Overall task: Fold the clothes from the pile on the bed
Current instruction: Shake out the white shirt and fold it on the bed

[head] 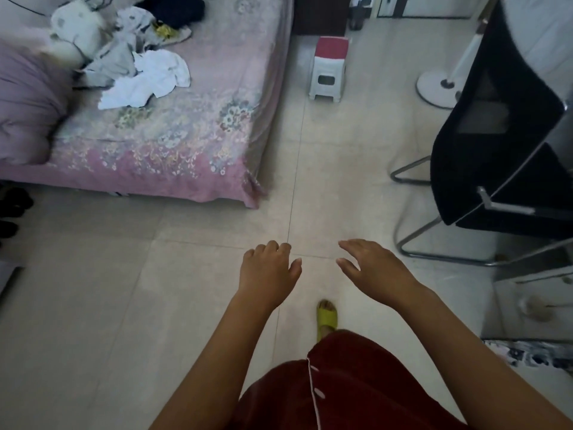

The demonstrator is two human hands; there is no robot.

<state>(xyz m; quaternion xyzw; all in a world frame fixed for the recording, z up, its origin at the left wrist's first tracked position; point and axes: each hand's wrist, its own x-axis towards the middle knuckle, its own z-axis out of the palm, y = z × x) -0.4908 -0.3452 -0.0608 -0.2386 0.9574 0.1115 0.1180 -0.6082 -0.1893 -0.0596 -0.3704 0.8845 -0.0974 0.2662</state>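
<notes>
We stand on a pale tiled floor (155,290), left hand (268,274) and right hand (376,268) loose and holding nothing, well apart from the pile of clothes (139,69) on the pink flowered bed (186,144), whose far items blur together.

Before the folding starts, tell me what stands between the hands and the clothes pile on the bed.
Nothing visible does. Both the left hand and right hand hang empty over bare pale floor tiles; the crumpled white and grey clothes pile lies on the pink floral bed beyond.
</notes>
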